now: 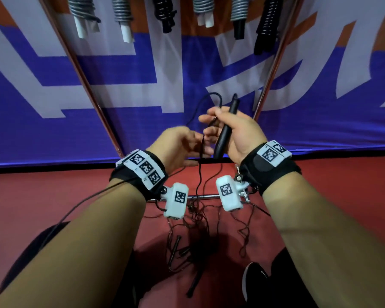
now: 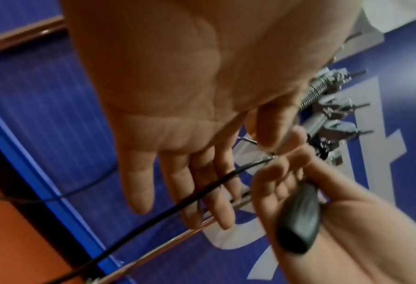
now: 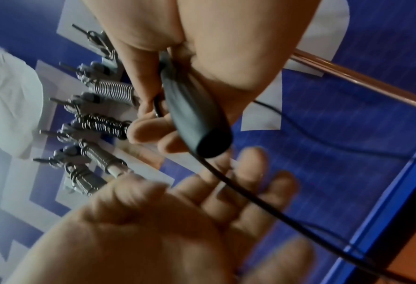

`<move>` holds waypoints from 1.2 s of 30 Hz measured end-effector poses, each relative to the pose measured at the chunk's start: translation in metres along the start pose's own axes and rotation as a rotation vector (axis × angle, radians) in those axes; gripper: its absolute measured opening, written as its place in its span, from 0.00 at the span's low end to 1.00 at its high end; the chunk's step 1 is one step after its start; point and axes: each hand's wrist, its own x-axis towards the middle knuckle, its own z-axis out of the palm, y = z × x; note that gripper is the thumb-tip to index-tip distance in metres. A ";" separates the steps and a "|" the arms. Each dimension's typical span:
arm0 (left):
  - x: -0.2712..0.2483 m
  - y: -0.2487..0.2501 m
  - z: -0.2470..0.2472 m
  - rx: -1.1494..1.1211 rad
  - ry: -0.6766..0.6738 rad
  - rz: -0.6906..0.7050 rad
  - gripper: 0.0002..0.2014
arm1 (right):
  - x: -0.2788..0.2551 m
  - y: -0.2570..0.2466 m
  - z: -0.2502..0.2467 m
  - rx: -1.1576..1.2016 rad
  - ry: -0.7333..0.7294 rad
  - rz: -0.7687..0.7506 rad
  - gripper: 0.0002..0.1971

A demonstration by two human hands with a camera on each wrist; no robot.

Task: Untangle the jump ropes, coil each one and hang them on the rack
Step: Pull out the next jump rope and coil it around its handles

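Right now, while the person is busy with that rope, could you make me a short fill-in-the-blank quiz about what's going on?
1. The black handle is held in the person's ____ hand.
2. The left hand has its fingers ____, with the thin black cord running past them.
3. The ropes not yet untangled lie on the ____ floor.
4. Coiled ropes already hang ____ the hands.

Missing words: right; open; red; above

— Where could we pass a hand upward?
— Between the two slanted rack poles (image 1: 91, 92); the banner (image 1: 142, 85) there is bare below the hung coils (image 1: 122, 16).
— And lower down?
— A tangle of ropes (image 1: 198, 221) covers the floor (image 1: 53, 196) beside our shoe (image 1: 253, 278).
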 end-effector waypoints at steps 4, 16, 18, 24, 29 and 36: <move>0.005 -0.023 0.004 0.617 0.018 0.009 0.10 | 0.002 -0.004 -0.007 0.094 0.005 -0.067 0.08; 0.003 0.025 -0.007 -0.406 0.218 0.415 0.05 | -0.002 0.039 -0.021 -0.588 -0.115 0.357 0.07; 0.003 0.026 -0.011 -0.492 0.206 0.453 0.06 | -0.005 0.043 -0.017 -0.663 -0.184 0.314 0.05; 0.005 0.016 -0.015 -0.218 0.313 0.274 0.22 | 0.003 0.028 -0.006 -0.378 -0.047 0.062 0.09; 0.004 -0.010 0.005 0.433 0.068 0.019 0.13 | 0.000 0.011 0.000 -0.050 -0.010 0.013 0.08; 0.008 -0.021 0.007 0.396 0.113 0.055 0.10 | 0.011 0.007 -0.016 -0.113 0.133 0.028 0.10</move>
